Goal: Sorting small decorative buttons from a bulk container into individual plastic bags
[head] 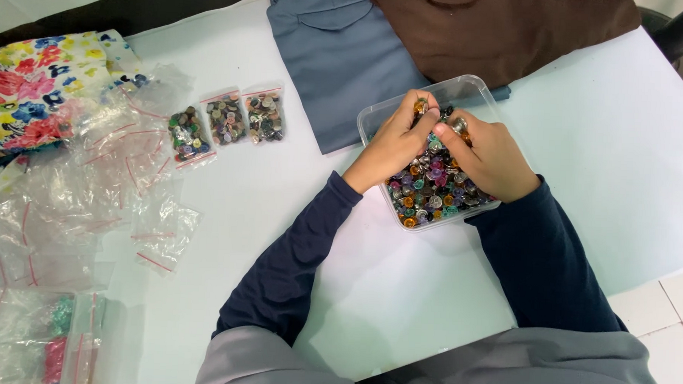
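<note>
While both hands work inside the clear tub (477, 89), the left hand (394, 145) pinches an amber button (420, 105) at its fingertips and the right hand (490, 155) pinches a silvery button (459, 125); the rest of each hand is curled loosely over the heap of mixed buttons (431, 193). That tub sits on the white table (608, 148), its far end overlapping a folded grey-blue cloth (339, 56) beside a brown cloth (498, 31). Such buttons look small, hard, light and smooth, likely to slip or scatter, so a fingertip pinch across the rim suits them best. Three filled bags (226, 124) lie well to the left, beyond them empty bags (92, 176) and floral cloth (35, 83).
</note>
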